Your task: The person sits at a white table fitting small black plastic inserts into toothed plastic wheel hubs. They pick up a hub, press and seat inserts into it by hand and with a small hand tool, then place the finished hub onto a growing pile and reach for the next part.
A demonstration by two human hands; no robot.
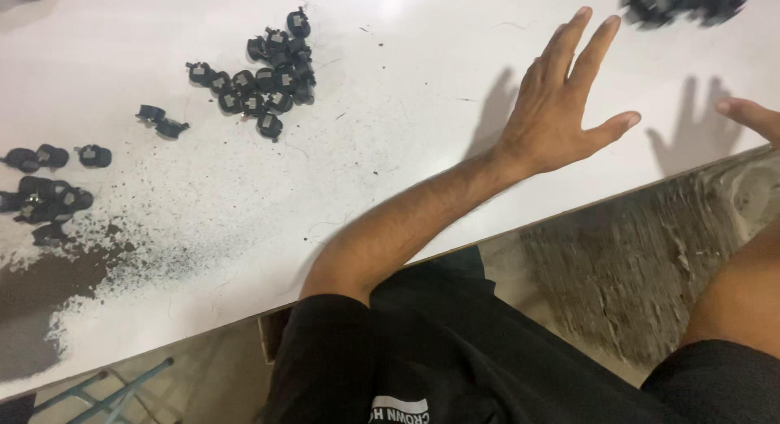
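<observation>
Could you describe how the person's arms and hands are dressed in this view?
Both arms are bare from the black short sleeves down. The left hand wears no glove, ring or watch. Of the right hand only bare fingers show at the frame's edge.

The table top is white, speckled with fine black dust that thickens into a dark grey-brown smear at one end. The small plastic parts heaped on it are black, with what may be pale grey metal bits showing. The shirt is black with a white patch. The floor is mottled grey-brown.
</observation>
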